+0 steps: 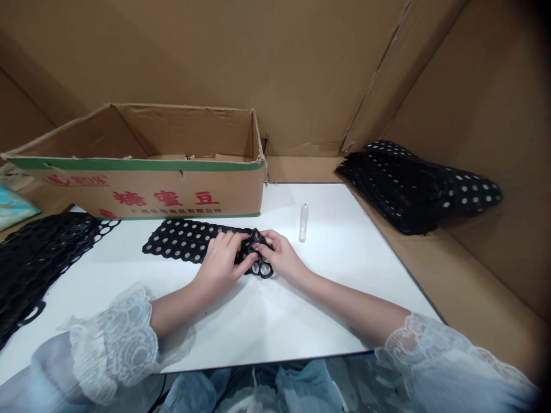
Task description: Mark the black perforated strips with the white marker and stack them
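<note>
A flat strip of black sheet dotted with round holes (pixel 181 241) lies on the white table in front of me, its right end bunched up. My left hand (pixel 224 252) rests over the strip near that end, thumb and fingers closed on it. At the bunched end, my right hand (pixel 278 252) pinches the gathered black material between thumb and fingers. What sits inside the folds is hidden. A small clear tube (pixel 303 222) lies apart on the table, to the right of my right hand.
An open cardboard box (pixel 172 189) with red lettering stands behind the strip. Black perforated sheets (pixel 38 258) pile up at the left. More folded black sheets (pixel 413 183) lie at the right on cardboard. Cardboard walls (pixel 301 74) enclose the white table (pixel 336 287).
</note>
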The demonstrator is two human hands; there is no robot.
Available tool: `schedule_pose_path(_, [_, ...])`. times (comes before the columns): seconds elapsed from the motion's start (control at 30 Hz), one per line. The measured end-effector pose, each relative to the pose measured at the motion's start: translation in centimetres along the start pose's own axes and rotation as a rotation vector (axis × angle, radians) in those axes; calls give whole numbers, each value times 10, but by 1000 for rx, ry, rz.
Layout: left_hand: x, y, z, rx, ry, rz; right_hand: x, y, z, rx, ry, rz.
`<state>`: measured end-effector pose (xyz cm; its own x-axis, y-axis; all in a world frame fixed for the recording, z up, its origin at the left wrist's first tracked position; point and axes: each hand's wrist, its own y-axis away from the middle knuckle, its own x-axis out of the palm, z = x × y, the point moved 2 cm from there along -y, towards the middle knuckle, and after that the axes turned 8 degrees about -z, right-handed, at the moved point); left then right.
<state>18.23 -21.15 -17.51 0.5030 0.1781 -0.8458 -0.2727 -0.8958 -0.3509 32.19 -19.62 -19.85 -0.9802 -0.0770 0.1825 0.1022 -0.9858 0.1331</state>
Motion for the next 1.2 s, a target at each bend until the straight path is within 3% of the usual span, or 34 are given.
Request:
schedule_pose_path(0.17, [1, 0, -1, -101, 173, 136, 1, 1, 2, 53, 13, -2])
schedule_pose_path(0.3, [3, 1, -1, -107, 204, 149, 0, 2, 7, 162, 35, -48])
schedule_pose_path(0.43, [3, 1, 0, -132, 195, 136, 1, 3, 11, 198, 56, 20])
schedule_pose_path(0.63, [0, 0, 0, -172, 269, 107, 1, 3, 8, 28, 76, 164])
schedule_pose_path(0.83, [-8, -3, 0, -153, 494, 214, -1, 2, 3, -67, 180, 231])
schedule_pose_path(1.07, [-6, -5, 5, -122, 455, 192, -1, 4, 2, -102, 274, 204])
schedule_pose_path(1.2, [-3, -4, 1, -127, 355, 144, 0, 13, 7, -245, 465, 147])
